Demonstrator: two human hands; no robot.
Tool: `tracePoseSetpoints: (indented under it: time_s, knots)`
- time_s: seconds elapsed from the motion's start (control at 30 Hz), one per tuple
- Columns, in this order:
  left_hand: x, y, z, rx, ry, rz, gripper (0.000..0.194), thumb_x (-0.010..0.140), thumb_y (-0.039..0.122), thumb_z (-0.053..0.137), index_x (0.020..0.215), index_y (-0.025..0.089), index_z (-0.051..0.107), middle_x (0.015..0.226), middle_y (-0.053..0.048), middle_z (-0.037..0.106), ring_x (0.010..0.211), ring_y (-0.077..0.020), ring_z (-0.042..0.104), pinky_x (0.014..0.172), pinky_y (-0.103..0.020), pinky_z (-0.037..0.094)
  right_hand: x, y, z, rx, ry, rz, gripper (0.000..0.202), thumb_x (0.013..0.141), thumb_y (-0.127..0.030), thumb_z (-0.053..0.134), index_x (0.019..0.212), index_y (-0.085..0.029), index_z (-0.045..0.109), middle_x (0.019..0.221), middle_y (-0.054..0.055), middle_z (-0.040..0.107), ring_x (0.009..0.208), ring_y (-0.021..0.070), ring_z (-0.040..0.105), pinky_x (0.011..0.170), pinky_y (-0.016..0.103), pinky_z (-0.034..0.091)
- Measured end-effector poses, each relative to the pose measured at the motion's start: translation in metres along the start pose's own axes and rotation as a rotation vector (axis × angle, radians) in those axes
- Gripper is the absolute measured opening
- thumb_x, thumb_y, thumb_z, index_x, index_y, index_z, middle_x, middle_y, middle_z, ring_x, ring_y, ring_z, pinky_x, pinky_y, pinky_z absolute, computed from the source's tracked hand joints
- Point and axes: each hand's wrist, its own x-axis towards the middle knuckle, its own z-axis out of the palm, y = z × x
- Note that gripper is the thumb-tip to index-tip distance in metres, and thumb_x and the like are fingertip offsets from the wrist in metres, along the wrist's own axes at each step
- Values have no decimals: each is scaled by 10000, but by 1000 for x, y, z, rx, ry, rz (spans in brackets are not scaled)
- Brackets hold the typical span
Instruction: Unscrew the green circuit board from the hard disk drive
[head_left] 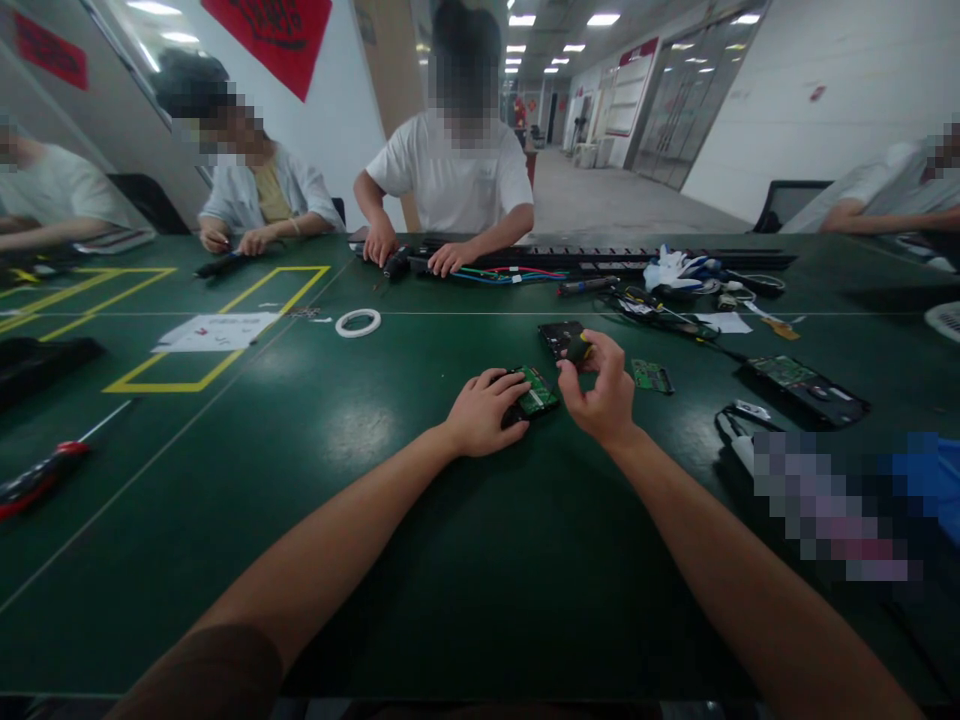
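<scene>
My left hand lies over a hard drive on the green table, gripping it with fingers across the top and thumb at the near edge. The drive's green circuit board faces up and shows right of my fingers. Just to the right, my right hand is closed around a black and yellow handle, which looks like a screwdriver's; its tip is hidden. Behind that handle lies a second dark drive. A loose green circuit board rests right of my right hand.
Another drive with a board lies to the right. Cables and white gloves are behind it. A white tape roll, a paper sheet and a red-black screwdriver lie left. Across the table, a person's hands handle a power drill.
</scene>
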Motion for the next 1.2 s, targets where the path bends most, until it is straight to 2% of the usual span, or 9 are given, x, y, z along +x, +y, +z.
tracePoseSetpoints:
  time_s: [0.23,0.47,0.87,1.2]
  knots:
    - [0,0,0,7,-10,-1,725,919,519,612,1578,267,448,1651,-51,441,1510,-371,338,1193,-600,361,2,-1,1,-50,46,-38,583,892,-300,714,1410,-279,448,1215,82,714,742,187,739,676,353,657]
    - [1,-1,1,5,-3,1,715,917,523,614,1569,271,463,1650,-53,442,1509,-375,339,1196,-601,357,1,-3,-1,-2,2,-30,619,905,-258,664,1471,-269,415,1299,105,695,901,222,776,783,367,681]
    - [0,-1,2,9,5,2,721,911,524,611,1568,268,462,1644,-61,450,1504,-376,347,1182,-597,374,2,-5,0,-49,35,-69,599,899,-251,689,1457,-263,473,1286,102,707,886,213,766,752,352,682]
    - [0,0,0,8,2,3,723,907,523,618,1565,262,470,1648,-53,446,1502,-372,349,1189,-591,366,1,-4,2,-38,67,-22,585,897,-271,679,1435,-250,449,1291,131,670,872,219,742,704,371,670]
